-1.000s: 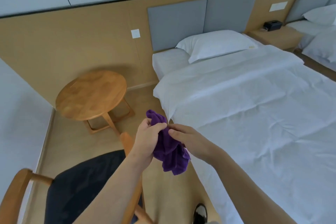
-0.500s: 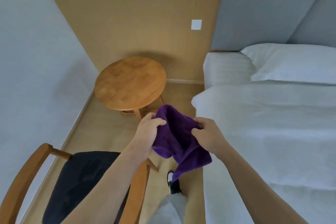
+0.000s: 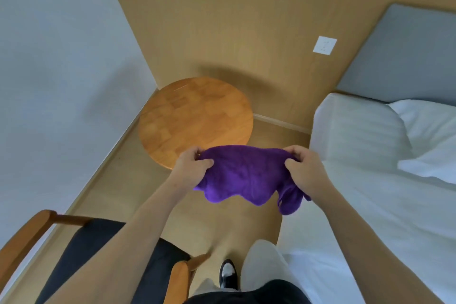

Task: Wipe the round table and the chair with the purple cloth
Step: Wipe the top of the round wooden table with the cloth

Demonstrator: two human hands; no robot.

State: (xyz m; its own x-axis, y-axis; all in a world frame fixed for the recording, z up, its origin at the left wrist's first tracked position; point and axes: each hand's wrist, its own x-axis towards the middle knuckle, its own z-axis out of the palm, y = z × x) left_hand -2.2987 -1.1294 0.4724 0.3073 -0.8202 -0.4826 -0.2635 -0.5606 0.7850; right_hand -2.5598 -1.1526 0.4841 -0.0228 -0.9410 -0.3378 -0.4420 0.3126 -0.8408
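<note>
The purple cloth (image 3: 244, 175) hangs stretched between both hands in mid-air, over the near edge of the round wooden table (image 3: 195, 116). My left hand (image 3: 191, 168) grips its left end and my right hand (image 3: 304, 171) grips its right end, where a loose fold dangles. The table stands in the room's corner with a bare top. The chair (image 3: 74, 252), with wooden arms and a dark seat, sits at the lower left, partly hidden by my left forearm.
A bed with white sheets (image 3: 370, 205) and a pillow (image 3: 434, 136) fills the right side. A white wall (image 3: 61, 81) runs along the left and a wooden panel wall (image 3: 234, 32) behind the table. My leg and a shoe (image 3: 228, 274) stand on the floor between chair and bed.
The view has swung left and closer to the table. My hands have drawn apart, spreading the bunched cloth out wide between them.
</note>
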